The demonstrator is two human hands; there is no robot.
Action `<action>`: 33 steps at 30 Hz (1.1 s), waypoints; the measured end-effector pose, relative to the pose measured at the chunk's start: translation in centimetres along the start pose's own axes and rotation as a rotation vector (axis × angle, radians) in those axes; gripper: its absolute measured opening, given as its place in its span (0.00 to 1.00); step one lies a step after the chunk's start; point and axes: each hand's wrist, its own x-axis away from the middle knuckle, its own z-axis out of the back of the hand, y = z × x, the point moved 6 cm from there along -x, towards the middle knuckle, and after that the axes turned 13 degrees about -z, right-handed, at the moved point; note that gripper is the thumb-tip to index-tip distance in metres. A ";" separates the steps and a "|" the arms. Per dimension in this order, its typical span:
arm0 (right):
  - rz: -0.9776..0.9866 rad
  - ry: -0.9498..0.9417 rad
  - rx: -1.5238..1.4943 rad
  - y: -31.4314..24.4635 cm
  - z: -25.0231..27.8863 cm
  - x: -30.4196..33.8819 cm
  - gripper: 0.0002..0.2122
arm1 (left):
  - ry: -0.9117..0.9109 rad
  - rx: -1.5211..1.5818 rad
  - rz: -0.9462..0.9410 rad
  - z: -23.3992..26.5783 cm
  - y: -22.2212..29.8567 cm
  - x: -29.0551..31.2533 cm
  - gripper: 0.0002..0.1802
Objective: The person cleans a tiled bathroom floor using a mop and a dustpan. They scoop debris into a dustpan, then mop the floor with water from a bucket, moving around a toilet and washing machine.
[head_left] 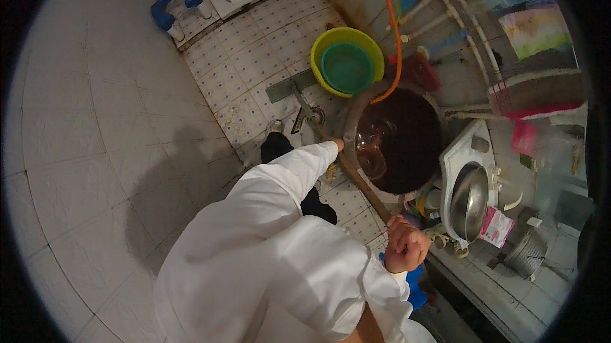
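Note:
A long-handled floor brush [366,185] runs slantwise across the view. Its wide, flat green head [284,90] lies on the tiled floor; the head's underside is hidden. My left hand [339,145] is closed round the wooden handle partway down, its white sleeve stretched forward. Nearer to me, my right hand [406,244] is closed at the handle's upper end. A round floor drain [318,115] lies beside the lower handle. Just right of the handle stands a large round vat [351,128] of dark water, in which a clear bowl-like vessel [371,159] sits.
A yellow basin [379,66] holding a green basin [347,68] stands beyond the vat. An orange hose [390,5] hangs into the vat. To the right are a washbasin [450,158] with a steel bowl [469,203]. A blue-topped stool [172,2] stands far left.

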 end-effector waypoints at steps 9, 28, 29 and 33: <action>-0.020 0.006 0.035 -1.6 2.9 6.0 0.19 | 0.003 0.250 0.064 -6.6 0.8 6.3 0.07; -0.058 -0.508 0.197 -8.5 -5.0 2.3 0.20 | 0.315 1.526 0.255 3.4 0.3 20.3 0.14; -0.063 -0.484 0.172 -7.3 -5.8 1.5 0.20 | 0.383 1.539 0.284 4.4 -1.6 19.7 0.14; -0.151 -0.466 -0.033 -1.0 -8.3 -1.5 0.16 | 0.368 1.589 0.236 7.3 -10.7 15.5 0.10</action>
